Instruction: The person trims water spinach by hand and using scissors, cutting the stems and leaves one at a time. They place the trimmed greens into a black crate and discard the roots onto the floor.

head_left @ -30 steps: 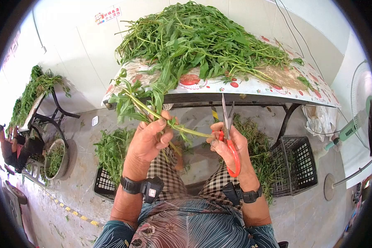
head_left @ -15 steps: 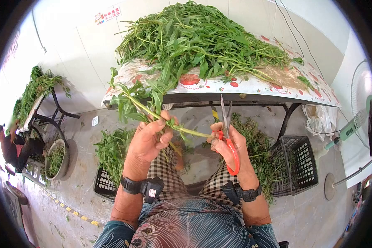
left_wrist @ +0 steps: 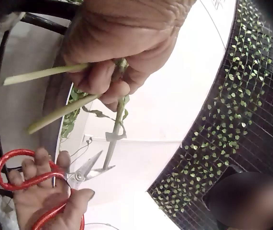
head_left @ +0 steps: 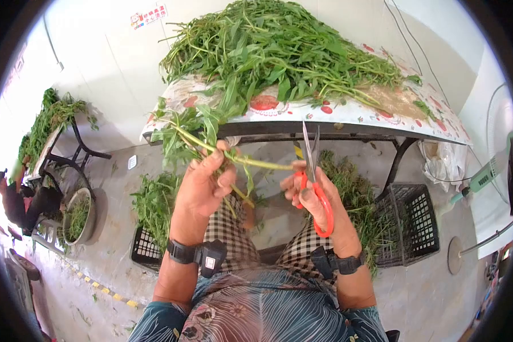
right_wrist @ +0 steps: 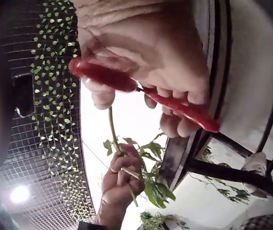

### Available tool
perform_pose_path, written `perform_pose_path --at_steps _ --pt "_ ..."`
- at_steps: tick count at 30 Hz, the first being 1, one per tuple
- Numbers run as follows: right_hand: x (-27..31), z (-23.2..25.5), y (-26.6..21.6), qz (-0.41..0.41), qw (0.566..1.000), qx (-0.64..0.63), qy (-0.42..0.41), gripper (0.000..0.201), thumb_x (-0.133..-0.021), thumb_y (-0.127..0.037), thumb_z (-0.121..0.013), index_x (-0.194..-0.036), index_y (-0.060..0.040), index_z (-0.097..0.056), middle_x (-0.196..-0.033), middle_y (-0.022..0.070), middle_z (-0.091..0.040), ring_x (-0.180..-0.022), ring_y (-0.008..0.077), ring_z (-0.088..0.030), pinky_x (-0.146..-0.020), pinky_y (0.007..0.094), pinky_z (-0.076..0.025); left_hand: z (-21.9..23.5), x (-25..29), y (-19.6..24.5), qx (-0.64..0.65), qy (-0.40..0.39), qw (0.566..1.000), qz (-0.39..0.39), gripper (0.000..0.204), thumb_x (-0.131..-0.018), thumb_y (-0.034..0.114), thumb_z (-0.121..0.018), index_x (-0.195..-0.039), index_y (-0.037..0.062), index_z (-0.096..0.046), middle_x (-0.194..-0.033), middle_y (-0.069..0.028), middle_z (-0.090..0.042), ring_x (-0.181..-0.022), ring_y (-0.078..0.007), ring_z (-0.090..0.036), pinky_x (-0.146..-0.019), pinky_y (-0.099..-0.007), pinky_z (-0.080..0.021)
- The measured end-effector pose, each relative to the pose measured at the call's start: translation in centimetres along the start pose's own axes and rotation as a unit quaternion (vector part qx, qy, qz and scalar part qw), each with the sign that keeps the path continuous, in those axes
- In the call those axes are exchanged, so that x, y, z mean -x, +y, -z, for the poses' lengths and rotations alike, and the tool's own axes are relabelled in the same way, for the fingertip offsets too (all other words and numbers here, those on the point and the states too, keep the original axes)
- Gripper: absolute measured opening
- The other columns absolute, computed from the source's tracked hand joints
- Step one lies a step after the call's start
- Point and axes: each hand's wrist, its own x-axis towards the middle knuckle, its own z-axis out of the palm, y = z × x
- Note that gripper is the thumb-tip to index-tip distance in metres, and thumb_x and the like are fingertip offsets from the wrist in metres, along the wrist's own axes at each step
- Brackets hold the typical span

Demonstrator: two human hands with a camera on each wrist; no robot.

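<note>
In the head view my left hand (head_left: pixel 204 185) grips a small bunch of leafy green stems (head_left: pixel 196 139), leaves toward the left. One pale stem (head_left: pixel 262 164) reaches across toward my right hand (head_left: pixel 341 219). That hand holds red-handled scissors (head_left: pixel 309 154), points upward and blades parted. Seen from the left wrist, the scissors (left_wrist: pixel 78 176) have their blades right at the lower end of a stem (left_wrist: pixel 111 151), while two other cut stem ends stick out of the left fist. From the right wrist, the red handles (right_wrist: pixel 105 76) cross the palm, with the fingers partly bent.
A heap of greens (head_left: pixel 279 57) covers much of the patterned table (head_left: pixel 293 111) in front. Below stand black crates (head_left: pixel 407 228) with greens, to both sides of my legs. A fan (head_left: pixel 487 171) stands at right. Another person (head_left: pixel 25 196) sits at far left by a basin (head_left: pixel 80 219).
My right fingers have loosened from the stem's end, where thumb and fingertips pinched it before, and spread apart. The scissors have shifted slightly up and left. My left hand still holds the bunch.
</note>
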Motion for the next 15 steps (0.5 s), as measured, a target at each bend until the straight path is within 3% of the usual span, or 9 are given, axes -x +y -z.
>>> perform_pose_path --at_steps 2,5,6,10,13,15 --pt "0.2 -0.4 -0.3 0.019 0.999 0.013 -0.025 0.082 -0.075 -0.053 -0.062 -0.129 -0.0001 -0.032 -0.108 0.0110 -0.052 -0.090 0.0166 -0.051 -0.075 0.0281 -0.042 0.3 0.0 0.2 0.018 0.002 1.000 -0.009 0.022 -0.087 0.021 -0.054 -0.107 0.0122 -0.053 -0.103 -0.0042 -0.056 -0.057 -0.0047 -0.035 -0.038 -0.0154 -0.027" --pt "-0.1 0.2 0.3 0.049 0.988 0.114 -0.091 0.060 -0.086 -0.017 -0.053 -0.136 -0.0052 -0.021 -0.105 0.0063 -0.050 -0.088 0.0123 -0.050 -0.070 0.0241 -0.043 0.4 0.1 0.6 0.027 0.011 0.999 -0.014 0.020 -0.088 0.019 -0.053 -0.106 0.0129 -0.053 -0.104 -0.0025 -0.056 -0.058 -0.0042 -0.035 -0.039 -0.0146 -0.027" --pt "0.0 0.0 -0.2 -0.050 0.995 -0.038 -0.081 0.066 -0.085 -0.036 -0.055 -0.134 -0.0040 -0.025 -0.104 0.0067 -0.051 -0.086 0.0126 -0.051 -0.069 0.0251 -0.044 0.3 0.2 0.8 0.018 0.015 1.000 -0.020 0.020 -0.088 0.019 -0.053 -0.106 0.0130 -0.053 -0.104 -0.0026 -0.056 -0.058 -0.0043 -0.035 -0.039 -0.0146 -0.027" --pt "0.6 0.3 -1.4 0.003 0.992 0.085 -0.097 0.074 -0.079 -0.055 -0.056 -0.129 -0.0029 -0.037 -0.096 0.0063 -0.054 -0.077 0.0116 -0.052 -0.068 0.0246 -0.043 -0.1 0.5 1.4 0.005 0.020 0.999 -0.039 0.018 -0.088 0.016 -0.053 -0.106 0.0124 -0.054 -0.105 -0.0044 -0.056 -0.058 -0.0047 -0.037 -0.040 -0.0145 -0.027" --pt "0.9 0.2 -1.9 -0.001 0.994 0.099 -0.049 0.079 -0.076 -0.061 -0.055 -0.123 0.0012 -0.042 -0.090 0.0067 -0.058 -0.071 0.0104 -0.053 -0.061 0.0228 -0.043 -0.2 0.5 1.5 -0.001 0.012 0.999 -0.053 0.017 -0.087 0.014 -0.053 -0.104 0.0116 -0.055 -0.103 -0.0060 -0.057 -0.058 -0.0056 -0.040 -0.040 -0.0148 -0.028" --pt "1.0 0.6 -1.7 0.010 0.995 0.092 -0.022 0.066 -0.079 -0.051 -0.058 -0.119 -0.0003 -0.046 -0.085 0.0053 -0.057 -0.070 0.0098 -0.052 -0.063 0.0230 -0.043 -0.4 0.5 1.6 -0.013 0.014 0.998 -0.059 0.014 -0.088 0.014 -0.053 -0.101 0.0115 -0.057 -0.098 -0.0061 -0.058 -0.058 -0.0066 -0.043 -0.041 -0.0154 -0.028"
